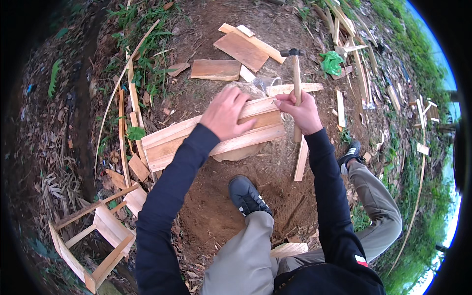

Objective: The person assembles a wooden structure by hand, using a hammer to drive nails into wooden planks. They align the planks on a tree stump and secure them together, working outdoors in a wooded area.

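Observation:
A long wooden trough [263, 119], pale boards along a browner middle, lies slanted across a stump [240, 153] in front of me. My left hand [226, 114] grips its far side board, with the fingers over the edge and the thumb toward the inside. At the trough's right end, my right hand [304, 112] is closed round a hammer [297, 73], whose dark head points away from me. That hand's thumb and forefinger pinch together by the far corner of the trough; whether a nail sits between them is too small to tell.
Loose boards [243, 50] lie on the soil beyond the stump, near a clear plastic container [269, 83]. A green plastic bag [331, 63] is at the far right. Wooden frames [93, 231] stand at the lower left. Wood strips [301, 160] and my shoe [246, 194] are close by.

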`<action>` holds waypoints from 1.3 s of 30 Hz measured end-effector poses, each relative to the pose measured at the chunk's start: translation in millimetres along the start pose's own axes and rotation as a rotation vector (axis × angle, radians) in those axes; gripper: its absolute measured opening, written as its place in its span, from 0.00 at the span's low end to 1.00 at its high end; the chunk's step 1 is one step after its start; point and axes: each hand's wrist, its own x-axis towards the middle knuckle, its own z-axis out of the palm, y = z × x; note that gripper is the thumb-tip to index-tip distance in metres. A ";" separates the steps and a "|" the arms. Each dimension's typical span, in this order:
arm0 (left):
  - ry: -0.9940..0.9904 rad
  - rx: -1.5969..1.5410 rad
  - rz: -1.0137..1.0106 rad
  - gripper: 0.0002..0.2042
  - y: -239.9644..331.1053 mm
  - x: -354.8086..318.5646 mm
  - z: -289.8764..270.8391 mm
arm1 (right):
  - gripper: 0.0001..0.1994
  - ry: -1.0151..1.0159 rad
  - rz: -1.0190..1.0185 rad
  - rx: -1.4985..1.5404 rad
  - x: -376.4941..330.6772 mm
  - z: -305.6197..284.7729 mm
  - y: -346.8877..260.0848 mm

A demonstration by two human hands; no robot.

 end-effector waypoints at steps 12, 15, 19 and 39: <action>0.037 -0.095 -0.023 0.21 14.1 23.0 33.9 | 0.19 -0.034 -0.033 0.010 -1.0 2.1 -1.4; 0.069 -0.109 -0.005 0.21 13.7 24.3 36.4 | 0.18 -0.079 -0.095 -0.011 2.4 -0.1 -0.2; 0.090 -0.119 0.004 0.21 11.6 23.4 38.1 | 0.15 -0.156 -0.164 -0.215 12.0 -3.4 -3.4; 0.069 0.100 -0.003 0.25 -14.0 -26.1 -0.8 | 0.17 -0.196 -0.172 -0.229 11.5 -2.5 -8.9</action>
